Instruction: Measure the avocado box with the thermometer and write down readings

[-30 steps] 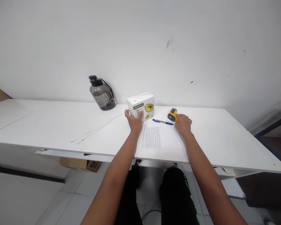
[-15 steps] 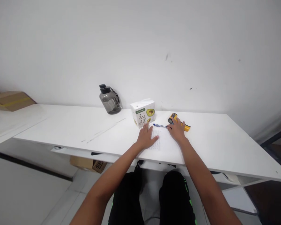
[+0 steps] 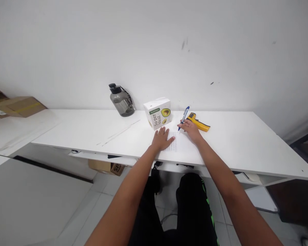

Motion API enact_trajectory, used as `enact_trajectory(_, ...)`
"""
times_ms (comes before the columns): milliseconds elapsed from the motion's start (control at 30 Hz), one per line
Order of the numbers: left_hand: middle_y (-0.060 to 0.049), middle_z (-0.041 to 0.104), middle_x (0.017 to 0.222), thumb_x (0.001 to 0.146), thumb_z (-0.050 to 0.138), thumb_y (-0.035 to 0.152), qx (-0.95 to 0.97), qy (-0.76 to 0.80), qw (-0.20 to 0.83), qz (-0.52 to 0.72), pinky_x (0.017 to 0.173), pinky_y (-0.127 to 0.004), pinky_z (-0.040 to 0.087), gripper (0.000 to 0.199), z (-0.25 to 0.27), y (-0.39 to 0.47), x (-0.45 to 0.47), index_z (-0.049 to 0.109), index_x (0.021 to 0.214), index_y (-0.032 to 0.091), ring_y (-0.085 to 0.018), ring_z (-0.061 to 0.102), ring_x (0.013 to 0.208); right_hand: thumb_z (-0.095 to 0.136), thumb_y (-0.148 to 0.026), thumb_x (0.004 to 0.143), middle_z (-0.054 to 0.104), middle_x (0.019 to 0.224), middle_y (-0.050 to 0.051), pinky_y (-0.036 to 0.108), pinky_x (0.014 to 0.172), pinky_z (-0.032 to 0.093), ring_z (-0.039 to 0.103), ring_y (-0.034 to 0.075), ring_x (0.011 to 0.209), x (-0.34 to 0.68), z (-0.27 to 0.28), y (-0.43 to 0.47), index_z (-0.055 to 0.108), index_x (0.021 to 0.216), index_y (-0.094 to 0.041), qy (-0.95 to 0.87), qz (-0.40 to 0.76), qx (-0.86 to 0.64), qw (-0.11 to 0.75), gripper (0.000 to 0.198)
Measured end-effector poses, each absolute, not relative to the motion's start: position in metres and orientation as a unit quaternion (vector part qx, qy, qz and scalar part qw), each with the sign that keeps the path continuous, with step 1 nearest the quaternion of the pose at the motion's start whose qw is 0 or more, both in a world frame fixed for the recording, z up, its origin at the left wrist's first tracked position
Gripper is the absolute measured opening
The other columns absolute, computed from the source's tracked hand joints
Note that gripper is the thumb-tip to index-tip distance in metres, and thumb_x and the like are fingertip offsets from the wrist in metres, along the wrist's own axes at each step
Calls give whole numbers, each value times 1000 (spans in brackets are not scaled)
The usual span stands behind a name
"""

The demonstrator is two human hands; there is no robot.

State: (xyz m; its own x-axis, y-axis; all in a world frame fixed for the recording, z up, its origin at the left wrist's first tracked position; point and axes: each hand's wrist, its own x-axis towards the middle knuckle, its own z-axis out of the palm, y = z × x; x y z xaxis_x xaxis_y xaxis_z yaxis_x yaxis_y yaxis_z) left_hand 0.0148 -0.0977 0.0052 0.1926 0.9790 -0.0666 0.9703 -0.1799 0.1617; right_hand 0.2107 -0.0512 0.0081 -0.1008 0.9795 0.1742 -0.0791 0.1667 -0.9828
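Note:
Between the fingers of my right hand (image 3: 191,130) is a blue pen (image 3: 185,113), tilted with its tip down at the paper. A white sheet of paper (image 3: 181,145) with rows of small marks lies on the white table. My left hand (image 3: 162,139) rests flat on the paper's left part, fingers spread. Just beyond my left fingertips stands a white box (image 3: 157,114) with avocado pictures and the words "Su-per Meal". Right behind my right hand lies a yellow and black infrared thermometer gun (image 3: 199,123).
A grey water bottle (image 3: 122,103) with a black lid stands by the wall. Cardboard boxes (image 3: 23,106) sit at the far left. Below the table (image 3: 226,143) are a shelf, another cardboard box (image 3: 105,166) and my legs.
My right hand has picked up the pen, which lay on the table, and turned it tip down over the paper. My left hand stays flat on the paper. The view has shifted slightly.

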Motion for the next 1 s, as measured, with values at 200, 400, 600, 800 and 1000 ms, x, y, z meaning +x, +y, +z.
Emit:
enact_trajectory(200, -12, 16, 172, 101, 21, 61, 762, 640, 91, 42, 130, -47, 10, 77, 5, -96, 16, 27, 162, 14, -26, 11, 161, 69, -48, 78, 64, 83, 1, 38, 82, 48, 59, 20, 79, 202, 1, -57, 46, 77, -27, -625, 335, -497, 500, 31)
enact_trajectory(400, -12, 16, 172, 101, 25, 62, 762, 639, 90, 51, 130, -47, 11, 78, 4, -95, 17, 27, 162, 15, -26, 12, 161, 60, -50, 87, 65, 74, -2, 36, 78, 46, 61, 21, 77, 205, 6, -62, 58, 83, -27, -651, 345, -540, 407, 24)
enact_trajectory(600, -13, 13, 173, 101, 25, 61, 760, 640, 103, 51, 130, -46, 9, 78, 10, -98, 19, 25, 163, 14, -26, 10, 161, 51, -56, 92, 65, 67, 1, 35, 84, 47, 62, 22, 81, 206, 9, -63, 65, 72, -25, -636, 344, -563, 401, 40)
enact_trajectory(800, -12, 13, 173, 100, 25, 61, 761, 636, 112, 60, 130, -47, 7, 78, 9, -98, 19, 25, 163, 14, -27, 9, 161, 58, -54, 86, 62, 63, 2, 35, 80, 48, 59, 22, 78, 206, 11, -63, 55, 56, -24, -646, 321, -558, 410, 41)
enact_trajectory(1000, -12, 13, 173, 100, 26, 62, 760, 635, 117, 69, 130, -47, 7, 78, 8, -98, 19, 26, 162, 14, -26, 9, 161, 58, -47, 86, 61, 63, 2, 34, 79, 47, 59, 21, 78, 205, 11, -64, 49, 52, -24, -651, 324, -560, 397, 42)
